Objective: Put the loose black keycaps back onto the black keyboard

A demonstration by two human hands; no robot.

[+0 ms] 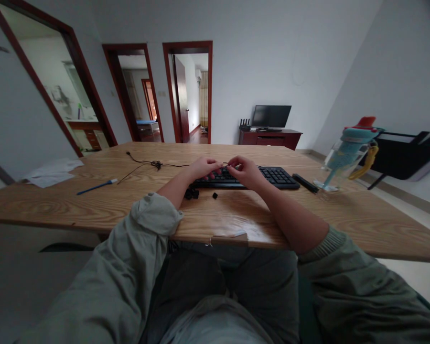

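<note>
A black keyboard [280,177] lies on the wooden table in front of me, its cable running out to the left. Over its left part, my left hand [205,167] is bent with fingers drawn together. My right hand [246,171] faces it in a pinch, fingertips close to the left ones. Whatever sits between the fingertips is too small and dark to name. Below the left wrist lies a small heap of black keycaps [191,193]. One single keycap [215,195] rests apart, near the keyboard's front edge.
A blue brush [96,187], the coiled cable [156,165] and white paper [55,173] lie to the left. On the right are a black bar-shaped object [306,183] and a clear bottle [338,157] with a blue top. The table's front edge [197,239] is close to my lap.
</note>
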